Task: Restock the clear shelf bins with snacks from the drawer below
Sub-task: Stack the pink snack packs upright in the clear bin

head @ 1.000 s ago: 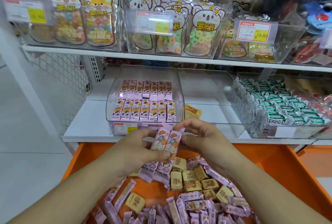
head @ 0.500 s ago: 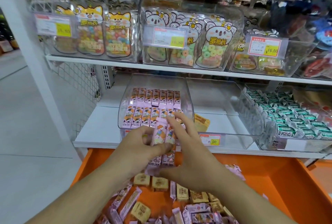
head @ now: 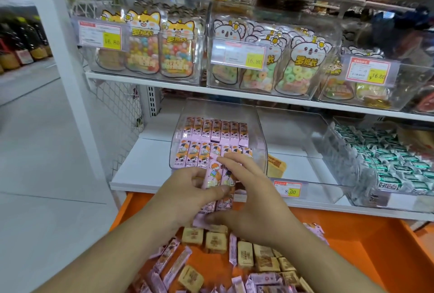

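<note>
Orange walls of the open drawer (head: pixel 366 245) jut out below the white shelf (head: pixel 141 166), its front left corner standing into the pale floor aisle (head: pixel 47 175), which lies open to the left. A white upright post (head: pixel 61 62) rises at the shelf's left end. Both hands work at the shelf's front edge: the left hand (head: pixel 185 195) has its grip curled round a small stack of pink snack bars (head: pixel 218 182), thumb pressed across the wrappers, while the right hand (head: pixel 253 198) lays nearly straight fingers over the stack's top and right side, thumb beneath. The stack sits just in front of the clear bin (head: pixel 258 133), which already has two neat rows of the same pink bars. The middle bin (head: pixel 303 170) beside it has one tan packet (head: pixel 276 166). Loose pink bars and tan biscuits (head: pixel 244 255) litter the drawer.
</note>
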`<state>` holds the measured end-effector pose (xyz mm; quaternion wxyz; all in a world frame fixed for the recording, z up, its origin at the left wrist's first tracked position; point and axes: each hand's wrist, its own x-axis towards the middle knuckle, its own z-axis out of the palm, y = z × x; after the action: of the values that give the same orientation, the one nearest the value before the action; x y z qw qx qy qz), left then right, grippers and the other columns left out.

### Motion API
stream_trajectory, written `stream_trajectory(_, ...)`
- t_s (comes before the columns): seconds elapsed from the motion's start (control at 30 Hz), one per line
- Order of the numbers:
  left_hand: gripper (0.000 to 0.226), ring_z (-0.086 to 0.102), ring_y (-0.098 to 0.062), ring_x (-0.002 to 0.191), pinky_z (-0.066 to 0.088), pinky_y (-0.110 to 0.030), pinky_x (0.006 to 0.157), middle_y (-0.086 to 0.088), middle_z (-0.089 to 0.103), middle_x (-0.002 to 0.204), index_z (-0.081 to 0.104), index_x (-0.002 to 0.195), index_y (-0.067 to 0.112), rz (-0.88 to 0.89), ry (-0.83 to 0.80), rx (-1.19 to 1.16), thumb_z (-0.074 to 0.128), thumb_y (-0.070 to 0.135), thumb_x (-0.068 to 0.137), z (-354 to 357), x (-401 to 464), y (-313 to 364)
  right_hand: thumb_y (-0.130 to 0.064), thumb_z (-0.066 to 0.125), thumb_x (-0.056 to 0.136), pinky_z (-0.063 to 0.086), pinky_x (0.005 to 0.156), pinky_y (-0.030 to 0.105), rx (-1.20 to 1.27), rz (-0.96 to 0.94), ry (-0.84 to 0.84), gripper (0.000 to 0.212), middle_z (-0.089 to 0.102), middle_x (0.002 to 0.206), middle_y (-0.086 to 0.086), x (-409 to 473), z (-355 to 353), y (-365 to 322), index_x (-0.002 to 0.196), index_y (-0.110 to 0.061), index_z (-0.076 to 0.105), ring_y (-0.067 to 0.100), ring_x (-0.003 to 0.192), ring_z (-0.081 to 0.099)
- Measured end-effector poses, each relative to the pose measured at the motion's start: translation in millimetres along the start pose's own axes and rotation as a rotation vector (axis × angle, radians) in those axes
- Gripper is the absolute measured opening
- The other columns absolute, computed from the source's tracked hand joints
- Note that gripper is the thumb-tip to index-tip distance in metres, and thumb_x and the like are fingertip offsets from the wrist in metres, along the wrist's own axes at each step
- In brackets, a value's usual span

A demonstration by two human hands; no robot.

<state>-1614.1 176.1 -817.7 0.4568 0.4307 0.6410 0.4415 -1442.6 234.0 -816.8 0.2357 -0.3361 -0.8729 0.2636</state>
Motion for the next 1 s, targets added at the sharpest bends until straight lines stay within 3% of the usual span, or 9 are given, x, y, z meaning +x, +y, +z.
stream_trajectory(0.17,0.045,0.068,-0.005,0.105,0.053,-0.036,0.101,0.015,0.072,0.110,0.064,0.109,0.034,-0.037,0.024,0.009,0.087,0.052,0.074,-8.9,7.5,7.7,-0.049,0.096,0.065,0.030,0.107,0.001,-0.037,-0.015,0.060,0.103,0.036,0.148,-0.036,13.2,-3.2,8.0,0.153,-0.039,0.045,-0.015,0.139,0.033)
stream_trajectory(0.3,0.040,0.069,0.001,0.092,0.054,-0.024,0.081,0.015,0.068,0.114,0.062,0.121,0.036,0.066,0.170,0.131,0.074,0.054,0.088,-32.0,21.1,14.7,-0.056,0.095,0.062,0.029,0.106,0.001,-0.066,0.021,0.099,0.103,0.038,0.147,-0.033,49.2,-6.2,16.2,0.151,-0.040,0.046,-0.012,0.135,0.038)
stream_trajectory(0.43,0.051,0.051,-0.009,0.128,0.042,-0.032,0.105,0.011,0.048,0.146,0.047,0.147,0.031,0.257,0.397,0.590,0.062,0.040,0.099,-59.7,49.0,8.4,-0.055,0.096,0.061,0.042,0.109,0.018,-0.112,0.053,0.087,0.103,0.046,0.141,-0.022,115.7,-0.6,28.6,0.150,-0.033,0.049,-0.002,0.125,0.048)
stream_trajectory(0.53,0.057,0.046,-0.015,0.139,0.040,-0.036,0.110,0.013,0.040,0.153,0.031,0.153,0.036,0.250,0.320,0.668,0.056,0.026,0.102,-68.6,62.2,-5.6,-0.050,0.097,0.065,0.046,0.095,0.024,-0.101,0.125,0.034,0.100,0.055,0.140,-0.008,167.1,7.1,36.6,0.150,-0.029,0.050,0.009,0.109,0.057)
stream_trajectory(0.63,0.081,0.051,-0.014,0.135,0.047,-0.035,0.106,0.017,0.040,0.156,0.009,0.159,0.048,0.218,0.270,0.683,0.053,0.013,0.100,-72.7,67.5,-17.8,-0.055,0.094,0.066,0.043,0.102,0.023,-0.109,0.152,-0.030,0.104,0.051,0.150,-0.007,211.4,18.7,47.9,0.154,-0.034,0.044,0.015,0.131,0.054)
stream_trajectory(0.7,0.091,0.051,-0.011,0.133,0.048,-0.034,0.105,0.019,0.037,0.158,0.001,0.160,0.050,0.208,0.278,0.674,0.051,0.006,0.099,-73.8,71.0,-19.9,-0.053,0.095,0.065,0.043,0.101,0.022,-0.094,0.159,-0.054,0.105,0.051,0.144,-0.013,234.2,25.8,54.5,0.154,-0.036,0.044,0.011,0.130,0.053)
stream_trajectory(0.87,0.085,0.047,-0.014,0.139,0.045,-0.031,0.107,0.015,0.032,0.163,0.003,0.163,0.041,0.220,0.297,0.676,0.050,0.009,0.101,-75.2,76.3,-20.8,-0.040,0.099,0.063,0.053,0.097,0.028,-0.039,0.216,-0.125,0.103,0.059,0.145,-0.010,265.8,41.2,72.7,0.152,-0.043,0.045,0.015,0.122,0.061)
stream_trajectory(0.93,0.084,0.048,-0.017,0.139,0.046,-0.030,0.106,0.010,0.033,0.163,0.004,0.164,0.037,0.214,0.289,0.694,0.051,0.010,0.100,-77.4,76.6,-20.7,-0.038,0.097,0.067,0.052,0.087,0.021,-0.037,0.238,-0.167,0.101,0.057,0.149,-0.008,270.1,45.1,78.5,0.153,-0.043,0.044,0.017,0.124,0.062)
stream_trajectory(1.0,0.086,0.049,-0.018,0.138,0.047,-0.030,0.105,0.010,0.032,0.163,0.003,0.164,0.037,0.216,0.285,0.706,0.052,0.009,0.099,-78.6,75.7,-21.5,-0.037,0.096,0.070,0.050,0.089,0.021,-0.037,0.243,-0.186,0.101,0.052,0.153,-0.007,271.8,47.9,81.5,0.155,-0.042,0.040,0.019,0.128,0.059)
